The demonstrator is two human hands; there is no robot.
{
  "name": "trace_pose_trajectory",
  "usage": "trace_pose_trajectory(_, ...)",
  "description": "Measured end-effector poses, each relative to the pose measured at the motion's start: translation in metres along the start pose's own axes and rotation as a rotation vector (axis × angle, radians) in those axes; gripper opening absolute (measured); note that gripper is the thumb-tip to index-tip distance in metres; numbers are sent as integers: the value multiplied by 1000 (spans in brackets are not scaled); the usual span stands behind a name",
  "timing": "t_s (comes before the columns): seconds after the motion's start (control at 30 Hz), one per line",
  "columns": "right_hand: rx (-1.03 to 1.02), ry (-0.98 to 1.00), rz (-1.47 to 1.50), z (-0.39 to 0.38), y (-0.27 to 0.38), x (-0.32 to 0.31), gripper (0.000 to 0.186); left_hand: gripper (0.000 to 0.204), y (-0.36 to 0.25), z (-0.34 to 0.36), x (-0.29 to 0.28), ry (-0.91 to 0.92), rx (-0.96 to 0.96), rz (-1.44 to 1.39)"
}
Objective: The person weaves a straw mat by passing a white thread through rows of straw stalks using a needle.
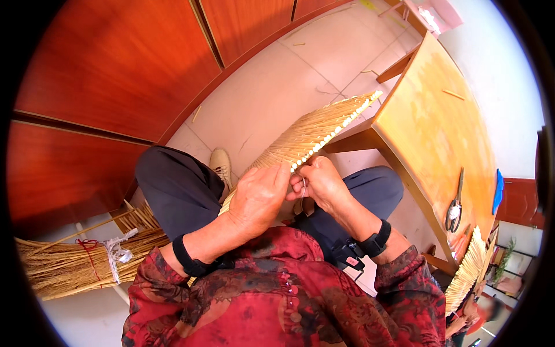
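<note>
Matting (306,128) of pale stalks slants up between the dark-trousered legs (179,179), its far corner near the desk (433,121). The left hand (257,194) is closed firmly over its near end, presumably so the row of cut stalk ends stays even and steady. The right hand (325,180) is curled nearly closed just beside that edge, apparently pinching a thin white thread (305,186); staying so close likely keeps the thread taut. Holding the matting out over the lap probably leaves both its faces within reach. Scissors (455,209) lie on the desk at the right, seemingly handy for the right arm, and a tied bundle (58,263) of long stalks rests at the left, perhaps as stock. The left hand hides part of the matting, so where it ends below cannot be told; the right fingertips are tucked in, and how the thread runs among them is hard to make out. At lower right, another person (471,315) and a second panel (469,269) of stalks are only partly visible beyond the patterned sleeve (410,289).
</note>
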State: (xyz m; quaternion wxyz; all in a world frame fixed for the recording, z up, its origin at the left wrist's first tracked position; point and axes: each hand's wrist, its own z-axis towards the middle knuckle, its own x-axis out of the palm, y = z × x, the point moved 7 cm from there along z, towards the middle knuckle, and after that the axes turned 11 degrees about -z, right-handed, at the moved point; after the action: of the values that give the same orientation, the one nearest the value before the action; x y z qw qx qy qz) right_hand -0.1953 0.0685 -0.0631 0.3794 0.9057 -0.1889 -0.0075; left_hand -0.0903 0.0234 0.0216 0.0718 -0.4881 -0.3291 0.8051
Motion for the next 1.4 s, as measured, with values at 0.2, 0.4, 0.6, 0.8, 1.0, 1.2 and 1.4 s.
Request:
trace_pose_trajectory(0.2, -23, 180, 192, -1, 8, 7, 30, 38, 3, -2, -3, 23, -10, 58)
trace_pose_trajectory(0.4, -214, -15, -60, -24, 38, -34, 33, 32, -13, 2, -33, 19, 127, 107)
trace_pose_trajectory(0.6, -417, 44, 356, -49, 46, -32, 32, 40, -47, -16, -79, 5, 307, 231)
trace_pose_trajectory(0.8, -629, 86, 623, -72, 34, -21, 43, 24, -88, -42, -105, 6, 511, 424)
trace_pose_trajectory(1.0, -666, 47, 265, -111, 3, -25, 44, 20, -92, -82, -122, -19, 620, 399)
trace_pose_trajectory(1.2, -679, -77, -258, -144, -21, -42, 45, 21, -95, -90, -119, -68, 726, 372)
trace_pose_trajectory(1.4, -722, -116, -812, -155, -15, -43, 47, 22, -91, -97, -116, -45, 650, 402)
